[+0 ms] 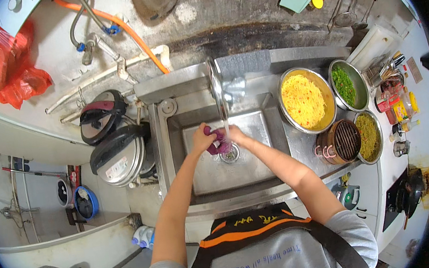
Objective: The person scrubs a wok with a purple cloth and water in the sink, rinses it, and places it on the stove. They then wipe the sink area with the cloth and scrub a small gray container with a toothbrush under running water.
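Water runs from the curved metal faucet [216, 90] onto a purple cloth [213, 148], which looks wet and bunched, above the stainless steel sink [219, 180]. My left hand [203, 138] grips the cloth's left part, with some of it showing between thumb and fingers. On the cloth's right side, by the stream, is my right hand [237, 136]; its fingers are partly hidden by water and cloth, and its hold cannot be made out. Just below the cloth lies the drain strainer [229, 154], with green bits in it.
Right of the sink stand a steel bowl of yellow shreds [303, 101], a bowl of chopped greens [344, 85], a bamboo steamer [339, 142] and a bowl of yellow-green chopped food [368, 137]. Lidded cookers [121, 159] stand close on the left. An orange hose [129, 29] runs down the wall.
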Motion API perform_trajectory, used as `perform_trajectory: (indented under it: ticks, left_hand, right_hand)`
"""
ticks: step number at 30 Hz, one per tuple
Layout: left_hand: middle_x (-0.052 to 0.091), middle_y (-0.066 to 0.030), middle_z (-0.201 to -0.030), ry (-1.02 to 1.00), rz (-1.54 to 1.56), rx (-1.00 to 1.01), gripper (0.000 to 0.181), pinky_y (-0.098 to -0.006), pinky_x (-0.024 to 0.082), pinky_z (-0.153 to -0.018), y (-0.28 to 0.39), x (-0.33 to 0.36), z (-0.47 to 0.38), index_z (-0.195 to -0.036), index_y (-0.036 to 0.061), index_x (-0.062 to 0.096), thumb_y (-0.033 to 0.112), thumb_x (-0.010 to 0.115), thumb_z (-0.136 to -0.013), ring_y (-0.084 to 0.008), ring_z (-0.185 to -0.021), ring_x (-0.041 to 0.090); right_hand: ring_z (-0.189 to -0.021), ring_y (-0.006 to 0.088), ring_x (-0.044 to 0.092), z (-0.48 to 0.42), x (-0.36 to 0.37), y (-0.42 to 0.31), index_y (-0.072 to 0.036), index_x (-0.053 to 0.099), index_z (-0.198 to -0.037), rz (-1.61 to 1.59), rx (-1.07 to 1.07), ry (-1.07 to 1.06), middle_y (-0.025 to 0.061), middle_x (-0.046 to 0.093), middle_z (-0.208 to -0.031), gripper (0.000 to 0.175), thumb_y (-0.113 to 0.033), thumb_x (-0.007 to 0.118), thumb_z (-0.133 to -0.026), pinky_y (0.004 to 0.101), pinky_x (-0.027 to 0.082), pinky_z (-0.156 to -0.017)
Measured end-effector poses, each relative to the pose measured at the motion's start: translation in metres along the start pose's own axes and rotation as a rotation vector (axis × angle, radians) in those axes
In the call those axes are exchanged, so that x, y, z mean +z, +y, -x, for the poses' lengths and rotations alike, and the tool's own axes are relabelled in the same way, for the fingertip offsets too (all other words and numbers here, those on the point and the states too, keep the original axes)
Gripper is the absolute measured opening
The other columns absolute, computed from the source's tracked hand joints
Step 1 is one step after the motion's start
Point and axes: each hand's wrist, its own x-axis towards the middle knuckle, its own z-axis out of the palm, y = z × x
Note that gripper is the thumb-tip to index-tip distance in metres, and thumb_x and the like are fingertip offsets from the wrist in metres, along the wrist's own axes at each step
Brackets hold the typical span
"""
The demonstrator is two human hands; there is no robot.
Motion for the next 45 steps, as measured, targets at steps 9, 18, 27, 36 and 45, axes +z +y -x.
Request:
perform_trajectory:
  ticks: [9, 18, 27, 36, 45]
  left_hand:
    - [0.064, -0.0118, -0.076, -0.346, 0.167, -0.239, 0.02, -0.0334, 0.047, -0.062, -0.008, 0.01, 0.007, -0.082, 0.0047, 0.066, 0.02, 0.057, -0.074, -0.0215, -0.066, 0.061]
    - [0.063, -0.009, -0.08, -0.447, 0.358, -0.087, 0.031, -0.0332, 0.049, -0.064, 0.049, 0.044, -0.003, -0.09, 0.0009, 0.06, 0.017, 0.067, -0.064, -0.0201, -0.075, 0.061]
    - [0.064, -0.0114, -0.092, -0.294, 0.322, 0.05, 0.036, -0.0324, 0.05, -0.074, 0.072, 0.046, -0.009, -0.096, -0.0001, 0.058, 0.021, 0.07, -0.07, -0.0182, -0.086, 0.062]
    - [0.061, -0.0062, -0.084, -0.302, 0.866, -0.181, 0.029, -0.0311, 0.05, -0.064, 0.104, 0.031, 0.0, -0.102, 0.0027, 0.059, 0.024, 0.065, -0.082, -0.0161, -0.069, 0.059]
    - [0.059, -0.0093, -0.08, -0.215, 1.129, -0.512, 0.026, -0.0353, 0.046, -0.047, 0.106, 0.024, 0.002, -0.101, 0.0018, 0.052, 0.026, 0.048, -0.093, -0.0214, -0.064, 0.057]
  right_hand:
    - [-0.078, 0.0136, 0.06, 0.026, -0.031, -0.047, -0.004, 0.067, -0.096, 0.209, -0.005, -0.143, 0.0089, 0.066, -0.086, 0.026, -0.021, 0.066, -0.076, 0.028, 0.048, -0.071]
    - [-0.064, 0.0118, 0.055, 0.045, -0.094, -0.026, -0.003, 0.064, -0.08, 0.453, -0.066, 0.017, 0.0057, 0.062, -0.068, 0.015, -0.017, 0.066, -0.075, 0.0294, 0.046, -0.062]
    - [-0.095, 0.0183, 0.058, 0.063, -0.085, -0.072, -0.003, 0.06, -0.105, -0.026, -0.231, -0.076, 0.0082, 0.062, -0.096, 0.031, -0.004, 0.066, -0.074, 0.0307, 0.046, -0.086]
    - [-0.095, 0.0162, 0.058, 0.042, -0.038, 0.03, -0.003, 0.053, -0.115, -0.276, -0.082, -0.343, 0.0058, 0.061, -0.102, 0.047, -0.009, 0.073, -0.073, 0.0314, 0.047, -0.084]
    - [-0.112, 0.0313, 0.052, 0.069, -0.065, 0.134, 0.003, 0.045, -0.126, 0.711, 0.255, -0.146, 0.0198, 0.055, -0.119, 0.082, -0.03, 0.083, -0.061, 0.0332, 0.039, -0.097]
